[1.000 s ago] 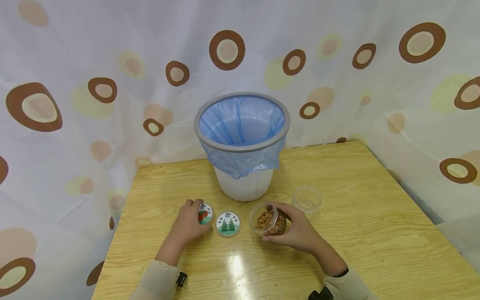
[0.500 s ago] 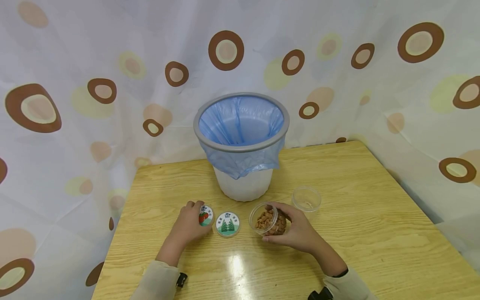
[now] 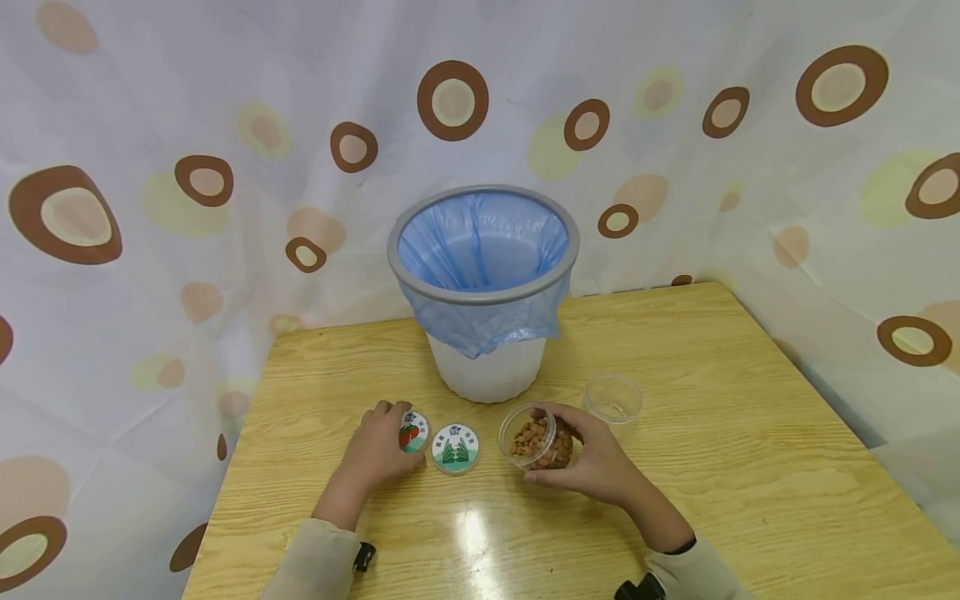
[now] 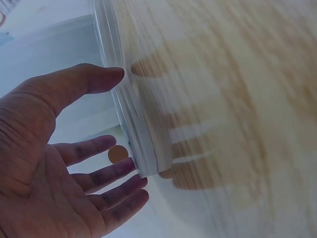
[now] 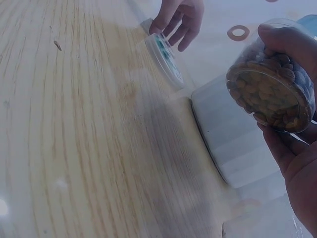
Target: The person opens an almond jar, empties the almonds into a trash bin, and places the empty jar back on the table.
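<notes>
In the head view, my left hand grips a flat round disc printed with red tomatoes, thumb at the near edge and fingertips at the far edge. Beside it on the table lies another round disc with a green print. My right hand holds a clear jar of brown almonds, tilted with its mouth facing left. The right wrist view shows the almonds through the jar's base. In the left wrist view, the thumb and fingertips meet the disc's clear rim.
Behind the discs stands a white bin lined with a blue bag. A clear round container sits to the right of the jar. Patterned cloth surrounds the wooden table at the back and sides.
My left hand and the tomato disc have shifted slightly to the right, toward the green disc. My right hand and the jar stay where they were.
</notes>
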A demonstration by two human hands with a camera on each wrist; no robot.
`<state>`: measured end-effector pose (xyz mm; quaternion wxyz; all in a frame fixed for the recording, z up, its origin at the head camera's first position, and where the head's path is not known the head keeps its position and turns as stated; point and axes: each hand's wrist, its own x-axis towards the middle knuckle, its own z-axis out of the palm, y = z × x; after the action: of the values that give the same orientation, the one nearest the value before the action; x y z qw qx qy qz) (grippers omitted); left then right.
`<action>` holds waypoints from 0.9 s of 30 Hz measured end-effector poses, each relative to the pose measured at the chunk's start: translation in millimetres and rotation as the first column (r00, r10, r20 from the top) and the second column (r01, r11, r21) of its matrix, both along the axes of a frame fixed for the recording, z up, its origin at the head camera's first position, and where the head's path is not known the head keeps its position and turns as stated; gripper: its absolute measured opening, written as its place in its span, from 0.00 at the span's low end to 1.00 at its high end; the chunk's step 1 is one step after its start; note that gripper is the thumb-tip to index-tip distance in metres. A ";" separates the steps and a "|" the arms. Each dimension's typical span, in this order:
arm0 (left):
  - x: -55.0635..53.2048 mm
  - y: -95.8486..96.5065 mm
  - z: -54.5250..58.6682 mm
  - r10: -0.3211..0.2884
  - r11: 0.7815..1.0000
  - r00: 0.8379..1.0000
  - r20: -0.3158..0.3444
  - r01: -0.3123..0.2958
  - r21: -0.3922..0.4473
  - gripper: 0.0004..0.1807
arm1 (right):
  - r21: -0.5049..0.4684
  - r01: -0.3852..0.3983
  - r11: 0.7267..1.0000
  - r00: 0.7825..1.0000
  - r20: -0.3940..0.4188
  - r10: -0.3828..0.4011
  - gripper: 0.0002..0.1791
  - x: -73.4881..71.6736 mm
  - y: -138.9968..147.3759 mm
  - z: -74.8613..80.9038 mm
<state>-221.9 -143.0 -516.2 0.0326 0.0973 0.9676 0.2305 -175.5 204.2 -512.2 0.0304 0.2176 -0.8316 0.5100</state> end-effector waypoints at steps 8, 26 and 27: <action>-6.7 -4.4 4.8 -0.011 1.000 1.000 0.016 0.010 0.026 0.43 | 0.000 0.000 1.000 1.000 0.000 0.000 0.48 0.1 0.0 0.9; -30.8 -15.0 40.0 -0.022 0.973 0.996 -0.086 0.042 0.229 0.44 | -0.001 -0.004 1.000 1.000 -0.013 0.004 0.47 -0.7 2.9 -1.1; -31.2 -14.1 42.4 -0.020 0.968 0.995 -0.095 0.043 0.246 0.44 | -0.001 -0.004 1.000 1.000 -0.014 0.004 0.47 -0.8 2.9 -1.5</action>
<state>-253.1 -157.1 -473.8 -0.0209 0.1264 0.9302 0.3441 -176.3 207.0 -513.7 0.0353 0.2231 -0.8307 0.5089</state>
